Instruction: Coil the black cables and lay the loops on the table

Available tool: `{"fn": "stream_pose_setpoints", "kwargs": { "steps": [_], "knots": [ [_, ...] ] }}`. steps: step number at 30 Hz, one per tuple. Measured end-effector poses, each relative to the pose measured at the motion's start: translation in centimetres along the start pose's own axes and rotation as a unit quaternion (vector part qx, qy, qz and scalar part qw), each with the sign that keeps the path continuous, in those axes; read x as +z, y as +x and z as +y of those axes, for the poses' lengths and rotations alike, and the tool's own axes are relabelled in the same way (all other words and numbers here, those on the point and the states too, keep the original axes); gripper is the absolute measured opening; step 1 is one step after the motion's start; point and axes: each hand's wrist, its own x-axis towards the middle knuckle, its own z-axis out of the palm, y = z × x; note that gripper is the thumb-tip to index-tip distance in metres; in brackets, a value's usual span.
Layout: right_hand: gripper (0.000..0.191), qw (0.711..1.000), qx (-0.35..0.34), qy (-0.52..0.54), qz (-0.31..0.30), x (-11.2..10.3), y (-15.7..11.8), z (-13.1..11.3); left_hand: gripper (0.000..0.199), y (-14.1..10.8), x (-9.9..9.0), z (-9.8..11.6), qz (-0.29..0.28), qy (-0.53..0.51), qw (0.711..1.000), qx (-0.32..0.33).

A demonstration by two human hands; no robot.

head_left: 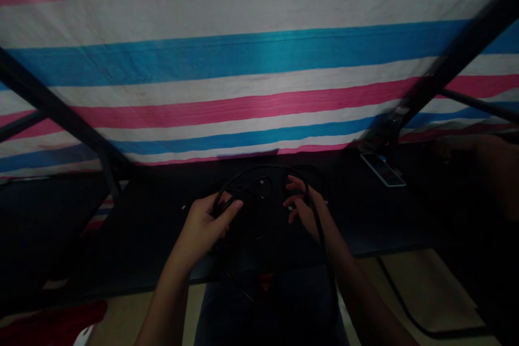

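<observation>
– Bare forearms nearest, reaching in over dark trousers. Black cable where?

– Raised in a loose loop over the dark bench. Runs from left grip up across the middle, then down past right grip toward the lap.

– State of each?

– Left: closed, thumb down against curled fingers, cable pinched between. Right: loosely open, fingers bent and parted. Can't tell whether touching the cable at the crossing; light poor.

– Surroundings?

– Phone on the bench, off to the right. Another person's arm beyond, near the edge of view. Striped sheet behind.

– Step in hand, at a guess?

– Looks like managing the loop, either gathering or sorting slack. Hard to say which from one view.

– Next move, what needed?

– Probably a firm left pinch, right fingers round the cable, light closure, then slack fed across without twisting. Worth watching for a snag on the right forearm.
</observation>
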Motion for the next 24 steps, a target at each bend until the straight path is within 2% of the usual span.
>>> {"fn": "stream_pose_setpoints", "kwargs": {
  "steps": [4, 6, 10, 13, 15, 17, 21, 24],
  "knots": [
    [0.053, 0.998, -0.053, -0.01, -0.021, 0.3, 1.4, -0.3, 0.011, 0.1, -0.6, 0.9, -0.002, 0.04, 0.998, 0.048],
    [0.049, 0.994, -0.085, -0.044, -0.059, 0.4, 1.8, -1.3, 0.019, 0.4, -0.8, 0.9, -0.018, 0.048, 0.998, 0.035],
    [0.025, 0.96, -0.13, -0.139, -0.207, 0.5, 1.8, -4.0, 0.021, 1.0, -1.1, 0.8, -0.04, 0.032, 0.998, 0.031],
    [0.019, 0.926, -0.14, -0.193, -0.294, 0.8, 1.6, -5.1, 0.014, 1.3, -0.8, 1.0, -0.053, 0.043, 0.996, 0.055],
    [0.02, 0.92, -0.132, -0.232, -0.287, 0.9, 1.6, -5.3, 0.013, 1.5, -0.7, 1.0, -0.051, 0.059, 0.995, 0.063],
    [0.022, 0.918, -0.138, -0.277, -0.248, 1.1, 1.9, -5.2, 0.016, 1.7, -0.7, 1.0, -0.048, 0.065, 0.995, 0.066],
    [0.023, 0.905, -0.195, -0.348, -0.149, 1.0, 2.9, -5.3, 0.042, 1.6, -0.7, 1.3, -0.094, 0.001, 0.993, 0.067],
    [0.023, 0.897, -0.173, -0.395, -0.096, 1.2, 3.5, -6.3, 0.062, 0.4, 0.6, 1.8, -0.047, 0.023, 0.991, 0.127]
  ]
}}
